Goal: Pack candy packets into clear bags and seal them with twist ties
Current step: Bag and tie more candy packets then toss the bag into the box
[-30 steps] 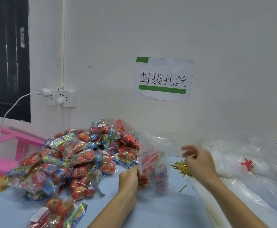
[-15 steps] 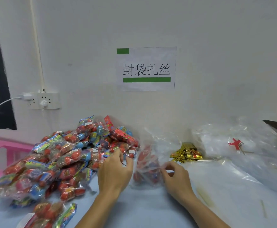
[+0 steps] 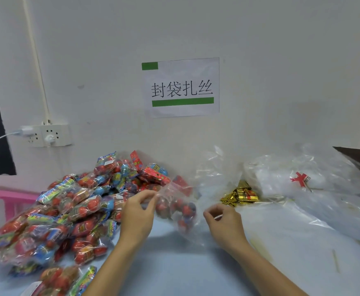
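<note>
Both hands are working one clear bag (image 3: pixel 178 210) mid-table, candy already sitting inside. The left hand (image 3: pixel 137 216) is pinching the bag's mouth, probably to bunch it for tying. The right hand (image 3: pixel 224 223) is curling its fingers, maybe around a tie, can't tell. One big candy pile (image 3: pixel 68 210) is hogging the table's (image 3: pixel 196 270) left edge, too many to count, one gold tie bundle (image 3: pixel 240 195) sitting toward the back edge.

Hands spread apart; left hand (image 3: pixel 136 214) lifts clear bag (image 3: pixel 178 205).
</note>
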### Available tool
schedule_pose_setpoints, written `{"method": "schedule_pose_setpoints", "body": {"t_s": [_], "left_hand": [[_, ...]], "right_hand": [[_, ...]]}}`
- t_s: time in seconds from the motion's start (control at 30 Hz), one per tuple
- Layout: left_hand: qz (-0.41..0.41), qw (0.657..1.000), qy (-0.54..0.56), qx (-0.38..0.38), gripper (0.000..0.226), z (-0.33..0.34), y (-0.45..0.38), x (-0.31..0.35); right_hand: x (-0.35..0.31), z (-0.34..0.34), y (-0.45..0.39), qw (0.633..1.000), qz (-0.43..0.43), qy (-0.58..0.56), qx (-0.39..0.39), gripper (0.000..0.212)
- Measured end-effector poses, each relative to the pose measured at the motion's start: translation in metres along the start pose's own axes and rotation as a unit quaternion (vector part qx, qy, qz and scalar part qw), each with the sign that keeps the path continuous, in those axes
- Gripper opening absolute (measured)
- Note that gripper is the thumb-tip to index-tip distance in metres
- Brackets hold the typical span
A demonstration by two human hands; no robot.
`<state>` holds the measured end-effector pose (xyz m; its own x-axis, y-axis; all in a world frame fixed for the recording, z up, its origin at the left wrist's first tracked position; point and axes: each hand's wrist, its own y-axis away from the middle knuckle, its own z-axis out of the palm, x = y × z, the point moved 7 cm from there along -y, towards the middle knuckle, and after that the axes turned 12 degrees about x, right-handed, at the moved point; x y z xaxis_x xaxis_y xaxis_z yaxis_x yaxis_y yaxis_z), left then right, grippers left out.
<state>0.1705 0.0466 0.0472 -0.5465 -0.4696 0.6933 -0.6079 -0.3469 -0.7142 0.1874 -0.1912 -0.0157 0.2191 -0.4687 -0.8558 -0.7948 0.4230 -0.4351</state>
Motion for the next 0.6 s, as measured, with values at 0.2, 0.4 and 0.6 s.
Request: {"method": "schedule_pose_setpoints", "body": {"t_s": [0.2, 0.4, 0.6], "left_hand": [[0.007, 0.999, 0.032, -0.043, 0.020, 0.008, 0.006, 0.005], [-0.070, 0.991, 0.016, -0.117, 0.008, 0.023, 0.017, -0.013], [-0.139, 0.978, 0.034, -0.153, 0.019, 0.030, 0.024, -0.023]], "right_hand": [[0.012, 0.003, 0.002, 0.998, 0.061, -0.004, -0.015, 0.021], [0.016, 0.004, 0.005, 0.994, 0.097, -0.042, -0.028, 0.019], [0.012, 0.009, 0.008, 0.992, 0.086, -0.065, -0.059, 0.020]]}}
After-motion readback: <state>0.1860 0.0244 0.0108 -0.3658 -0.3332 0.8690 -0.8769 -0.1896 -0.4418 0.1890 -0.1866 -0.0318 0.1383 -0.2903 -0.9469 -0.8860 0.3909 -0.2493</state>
